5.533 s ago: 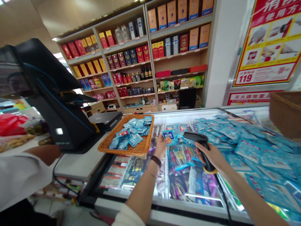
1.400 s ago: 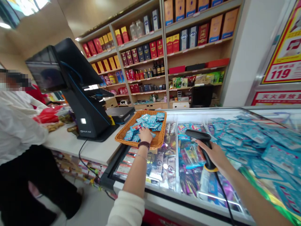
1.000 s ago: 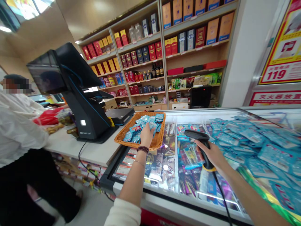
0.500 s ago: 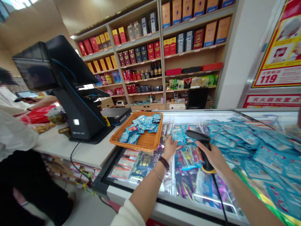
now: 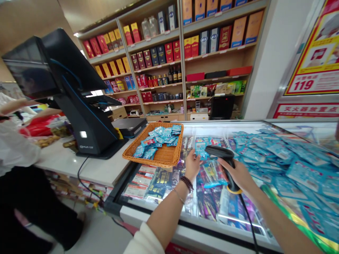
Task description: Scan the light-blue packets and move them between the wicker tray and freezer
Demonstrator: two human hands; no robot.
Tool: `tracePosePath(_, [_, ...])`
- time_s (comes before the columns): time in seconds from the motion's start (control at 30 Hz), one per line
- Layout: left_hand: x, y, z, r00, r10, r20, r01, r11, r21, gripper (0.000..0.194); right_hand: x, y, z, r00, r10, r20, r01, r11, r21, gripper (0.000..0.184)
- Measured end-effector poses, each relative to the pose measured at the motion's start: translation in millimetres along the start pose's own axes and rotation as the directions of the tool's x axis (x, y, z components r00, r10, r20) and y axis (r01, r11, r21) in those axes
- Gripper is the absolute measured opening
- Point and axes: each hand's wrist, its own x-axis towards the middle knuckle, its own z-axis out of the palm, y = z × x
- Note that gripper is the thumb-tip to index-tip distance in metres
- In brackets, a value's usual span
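My left hand [image 5: 192, 164] is closed on the edge of a small blue snack packet [image 5: 201, 149], holding it over the glass-topped freezer case. Wrapped round the handle of a black barcode scanner [image 5: 221, 152], my right hand [image 5: 237, 174] keeps the scanner's head close to the packet's right side. The scanner's cable hangs down toward the front edge. To the left of my left hand, a shallow wicker basket [image 5: 166, 157] holds several similar blue packets [image 5: 159, 139]. A large heap of blue packets [image 5: 280, 148] lies on the glass to the right of the scanner.
A black checkout terminal [image 5: 87, 130] stands on the white counter [image 5: 111, 171] at left, beside a flat black device [image 5: 129, 127]. A person in a white top [image 5: 16, 141] is at far left. Shelves of boxed goods [image 5: 156, 56] line the back.
My left hand reached into the basket, lifted out a packet and brought it right, beside the scanner's head. The right hand kept hold of the scanner throughout. The view shifted slightly.
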Motion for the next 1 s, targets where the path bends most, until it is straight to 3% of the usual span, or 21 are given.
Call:
tracePosePath(0.33, [4.7,-6.7,-0.4,0.999,0.047,-0.006,-0.047,0.999,-0.008,0.038,0.8,3.1,-0.9,1.000,-0.014,0.022,0.014,1.000,0.006,0.051])
tracePosePath(0.57, [-2.1,7.3,0.5,0.993,0.106,0.058,-0.105,0.994,-0.016,0.028,-0.1,0.2,-14.4,1.000,-0.002,-0.031,0.004,0.997,0.080,0.051])
tracePosePath(0.67, [-2.0,13.1,3.7,0.991,0.106,0.088,-0.110,0.993,0.047,0.028,-5.2,-3.8,-37.8,0.991,-0.007,-0.135,0.025,0.990,0.137,0.051])
tracePosePath(0.77, [1.4,16.2,17.2,0.983,0.085,0.161,-0.097,0.993,0.072,0.034,-14.2,-5.4,-75.2,0.961,0.002,-0.276,0.044,0.986,0.161,0.049])
tracePosePath(0.87, [3.7,17.4,44.8,0.964,0.081,0.252,-0.100,0.993,0.063,0.041,-28.5,-5.9,-119.5,0.911,0.020,-0.412,0.034,0.992,0.123,0.046])
tracePosePath(1.0, [2.9,17.2,98.6,0.938,0.060,0.342,-0.079,0.996,0.041,0.043,-53.4,-7.4,-171.4,0.834,0.030,-0.552,0.018,0.997,0.081,0.043])
